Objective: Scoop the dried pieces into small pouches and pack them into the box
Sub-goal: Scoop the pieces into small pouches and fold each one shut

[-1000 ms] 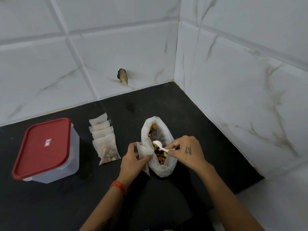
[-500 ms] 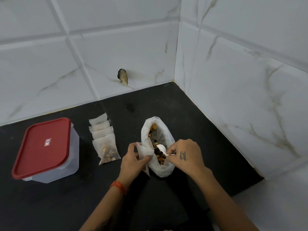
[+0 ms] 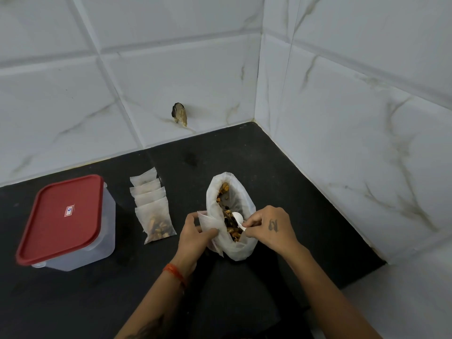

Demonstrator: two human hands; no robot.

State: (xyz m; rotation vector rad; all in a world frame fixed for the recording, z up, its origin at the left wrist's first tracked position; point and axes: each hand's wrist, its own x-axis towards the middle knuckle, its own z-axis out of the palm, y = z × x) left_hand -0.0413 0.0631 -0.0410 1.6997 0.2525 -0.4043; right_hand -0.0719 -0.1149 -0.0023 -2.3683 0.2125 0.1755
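Note:
A large white bag of brown and orange dried pieces stands open on the black counter. My right hand pinches a small white spoon whose bowl sits among the pieces inside the bag. My left hand pinches a small white pouch against the bag's left side. Several filled pouches lie overlapped in a row to the left. A clear plastic box with its red lid on stands at the far left.
White marbled tile walls meet in a corner behind and to the right of the black counter. A small brown hook-like object sticks out of the back wall. A white surface lies at the lower right.
My right hand has shifted slightly down and right, tilting the spoon deeper among the pieces in the bag. My left hand and the small pouch have stayed in place.

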